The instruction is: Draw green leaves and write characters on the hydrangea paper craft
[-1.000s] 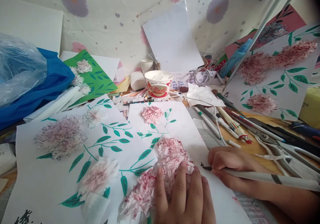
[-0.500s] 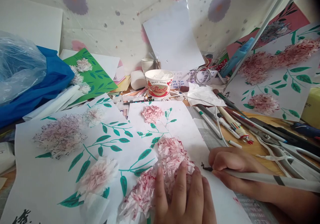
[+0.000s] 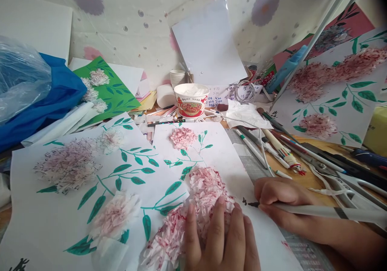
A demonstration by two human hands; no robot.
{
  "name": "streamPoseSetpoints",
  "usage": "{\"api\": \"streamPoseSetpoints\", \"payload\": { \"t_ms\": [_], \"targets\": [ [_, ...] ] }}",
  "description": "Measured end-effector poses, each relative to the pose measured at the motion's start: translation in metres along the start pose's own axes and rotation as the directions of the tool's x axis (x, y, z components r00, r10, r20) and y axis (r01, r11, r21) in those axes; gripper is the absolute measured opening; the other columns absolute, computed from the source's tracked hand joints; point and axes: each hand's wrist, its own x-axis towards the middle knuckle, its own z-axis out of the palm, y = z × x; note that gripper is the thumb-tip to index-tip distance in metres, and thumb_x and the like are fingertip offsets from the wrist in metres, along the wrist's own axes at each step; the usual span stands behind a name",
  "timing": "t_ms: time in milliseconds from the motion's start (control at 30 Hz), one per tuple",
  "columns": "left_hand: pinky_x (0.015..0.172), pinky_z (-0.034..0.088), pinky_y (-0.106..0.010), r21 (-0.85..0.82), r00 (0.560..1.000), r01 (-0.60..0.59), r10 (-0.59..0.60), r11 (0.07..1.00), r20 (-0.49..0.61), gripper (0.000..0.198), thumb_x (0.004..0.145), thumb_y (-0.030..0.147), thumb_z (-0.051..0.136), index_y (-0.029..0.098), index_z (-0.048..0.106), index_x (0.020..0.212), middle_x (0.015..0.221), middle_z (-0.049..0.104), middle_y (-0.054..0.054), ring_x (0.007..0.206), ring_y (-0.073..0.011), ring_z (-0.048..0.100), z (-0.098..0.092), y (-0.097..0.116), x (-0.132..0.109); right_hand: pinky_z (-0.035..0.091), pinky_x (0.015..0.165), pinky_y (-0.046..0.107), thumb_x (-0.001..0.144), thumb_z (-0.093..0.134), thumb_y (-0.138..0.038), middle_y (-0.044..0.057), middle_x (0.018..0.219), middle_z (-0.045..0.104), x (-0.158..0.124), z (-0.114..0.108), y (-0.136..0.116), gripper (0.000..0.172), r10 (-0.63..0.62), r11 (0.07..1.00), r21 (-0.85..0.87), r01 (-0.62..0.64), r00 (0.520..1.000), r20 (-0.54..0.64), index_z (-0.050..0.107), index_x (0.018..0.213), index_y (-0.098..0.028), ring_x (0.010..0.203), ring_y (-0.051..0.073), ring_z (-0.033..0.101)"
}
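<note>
My left hand lies flat with fingers spread on the pink tissue-paper flower glued to a white sheet painted with green leaves. My right hand is closed round a long grey-white brush pen. Its black tip touches the sheet beside small black marks, just right of the flower. A smaller pink flower sits near the sheet's top.
A second flower sheet overlaps on the left. A paper bowl stands behind, pens and scissors lie to the right, and a blue plastic bag is at far left. More flower pictures lean at right.
The view has shifted slightly right and down. Both hands have barely moved; the pen tip stays at the black marks.
</note>
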Motion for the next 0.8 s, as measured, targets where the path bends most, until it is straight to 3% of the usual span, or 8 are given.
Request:
{"api": "streamPoseSetpoints", "payload": {
  "t_ms": [67, 300, 800],
  "targets": [
    [0.094, 0.027, -0.057, 0.002, 1.0, -0.005, 0.005, 1.0, 0.004, 0.032, 0.08, 0.01, 0.034, 0.023, 0.062, 0.069, 0.085, 0.064, 0.005, 0.087, -0.0183, 0.057, -0.001, 0.0, 0.0, 0.032, 0.048, 0.023, 0.08, 0.042, -0.013, -0.003, 0.062, 0.043, 0.0, 0.0, 0.001, 0.017, -0.008, 1.0, -0.001, 0.008, 1.0, 0.011, 0.033, 0.068, -0.022, 0.053, 0.013, 0.042],
    [0.098, 0.02, -0.057, 0.004, 0.971, -0.112, 0.108, 0.994, 0.215, 0.027, 0.079, 0.013, 0.038, 0.024, 0.062, 0.082, 0.096, 0.062, 0.005, 0.096, -0.019, 0.053, -0.016, -0.006, 0.003, 0.031, 0.048, 0.023, 0.079, 0.042, -0.013, -0.003, 0.061, 0.043, 0.003, 0.001, 0.001, 0.017, -0.006, 1.0, -0.028, 0.006, 1.0, -0.002, 0.033, 0.068, -0.023, 0.053, 0.013, 0.041],
    [0.1, 0.018, -0.056, 0.0, 0.962, -0.11, 0.106, 0.994, 0.253, 0.026, 0.08, 0.014, 0.038, 0.025, 0.062, 0.084, 0.097, 0.062, 0.005, 0.097, -0.0179, 0.052, -0.019, -0.008, 0.006, 0.031, 0.048, 0.022, 0.079, 0.042, -0.013, -0.003, 0.062, 0.041, 0.005, -0.001, -0.003, 0.018, -0.01, 0.999, -0.043, 0.012, 0.999, 0.045, 0.031, 0.068, -0.022, 0.053, 0.012, 0.041]
  ]
}}
